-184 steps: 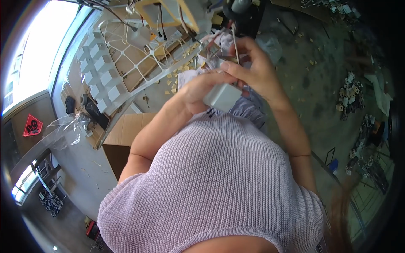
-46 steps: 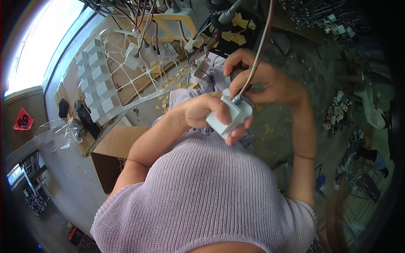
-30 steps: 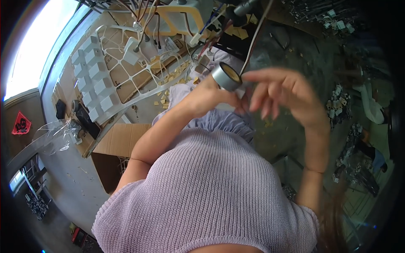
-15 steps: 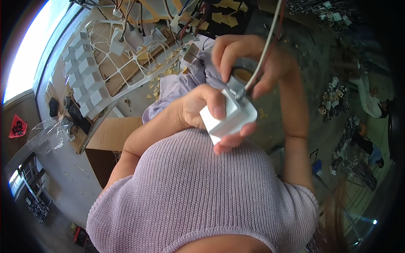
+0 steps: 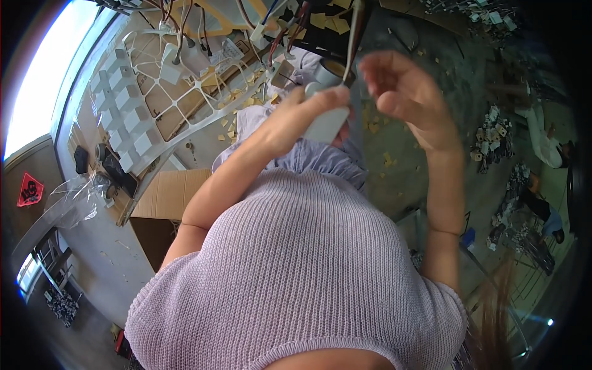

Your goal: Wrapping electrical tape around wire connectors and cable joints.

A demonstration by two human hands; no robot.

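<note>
My left hand (image 5: 290, 123) is closed around a white plastic block (image 5: 325, 127); its thumb and fingers hide part of the block. A roll of grey tape (image 5: 329, 71) sits against the far end of the block, just beyond the fingertips. From that same end a thin pale cable (image 5: 353, 46) runs upward out of view. My right hand (image 5: 404, 92) is raised to the right of the tape roll, apart from it. Its fingers are curved and spread with nothing between them, slightly blurred.
On the left stands a white lattice frame (image 5: 176, 102) beside rows of white blocks (image 5: 132, 123). Below it is an open cardboard box (image 5: 169, 192). Yellow paper scraps (image 5: 387, 161) litter the floor. Bundles of cable parts (image 5: 493, 132) lie at right, near another person (image 5: 542, 206).
My left hand has moved away from my chest with the block, and has turned it. My right hand has let go near the tape roll and swung right.
</note>
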